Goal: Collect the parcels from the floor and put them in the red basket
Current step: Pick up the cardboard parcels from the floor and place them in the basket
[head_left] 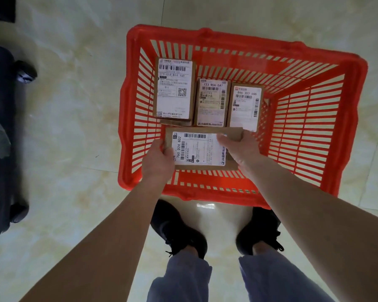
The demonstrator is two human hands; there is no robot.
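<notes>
Two hands, the left hand (157, 159) and right hand (241, 147), grip a labelled parcel (200, 149) by its short ends, low inside the red basket (345, 127) at its near side. Three parcels (207, 101) already lie in a row beyond it. No parcel shows on the floor (74, 105) in view, so this may be among the last.

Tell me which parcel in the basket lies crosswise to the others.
The parcel labelled 760 024 802, held by the left hand and right hand. Its label reads sideways; the three beyond it lie lengthwise.
</notes>
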